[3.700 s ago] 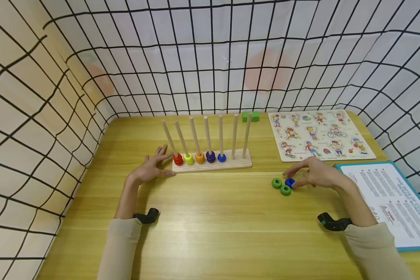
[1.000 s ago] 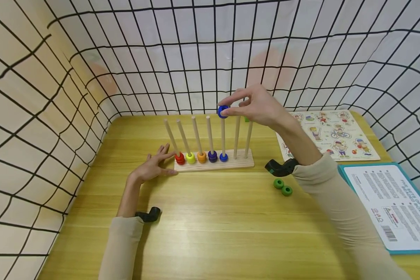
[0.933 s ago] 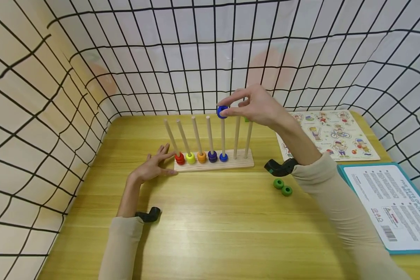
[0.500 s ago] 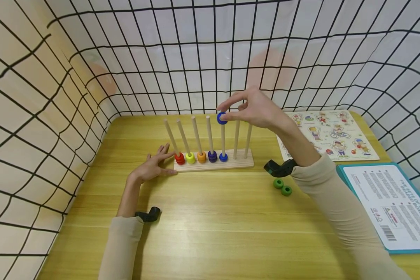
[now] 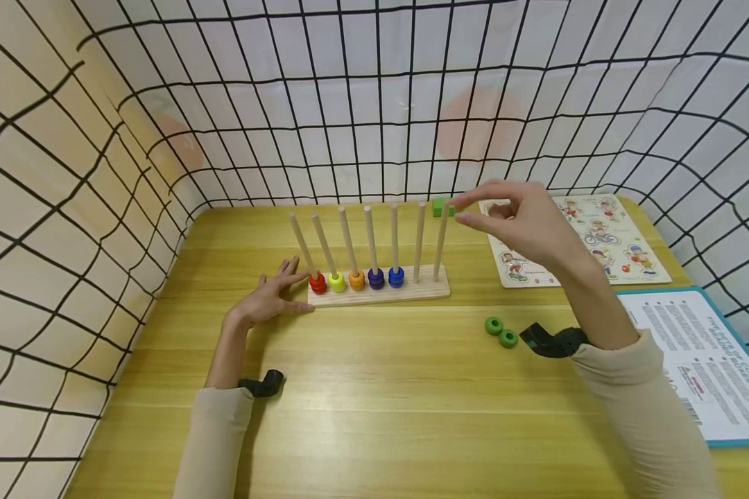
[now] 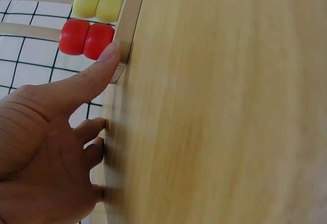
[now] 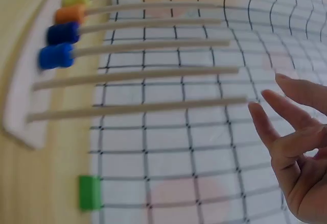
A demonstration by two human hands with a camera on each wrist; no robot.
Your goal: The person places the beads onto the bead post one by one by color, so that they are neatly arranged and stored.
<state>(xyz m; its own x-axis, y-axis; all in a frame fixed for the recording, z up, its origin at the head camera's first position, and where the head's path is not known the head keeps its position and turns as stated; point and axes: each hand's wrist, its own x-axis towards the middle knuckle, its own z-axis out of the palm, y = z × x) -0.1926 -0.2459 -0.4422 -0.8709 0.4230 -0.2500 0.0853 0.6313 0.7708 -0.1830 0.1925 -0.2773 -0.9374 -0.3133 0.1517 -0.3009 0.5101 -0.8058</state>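
A wooden bead stand [image 5: 433, 287] with a row of upright pegs sits mid-table. From the left, pegs carry pairs of red beads [image 5: 317, 283], yellow beads [image 6: 98, 3], orange beads [image 5: 357, 280], dark purple beads [image 5: 376, 278] and blue beads [image 5: 396, 277]; the two rightmost pegs are bare. My left hand [image 5: 268, 299] rests at the stand's left end, fingers spread, thumb [image 6: 102, 66] against the base beside the red beads. Raised near the top of the rightmost peg [image 7: 153, 107], my right hand [image 5: 524, 218] holds nothing, thumb and index finger apart.
Two green beads [image 5: 501, 333] lie on the table right of the stand. A green block [image 5: 442, 207] sits at the back edge. On the right are a picture puzzle board [image 5: 512, 270] and a blue-edged printed box lid [image 5: 711, 353]. Black netting [image 5: 362, 104] encloses the table.
My right hand brought a blue bead from the table to the fifth peg and let it go; it now sits on the lower blue bead. The hand moved right. The left hand stayed.
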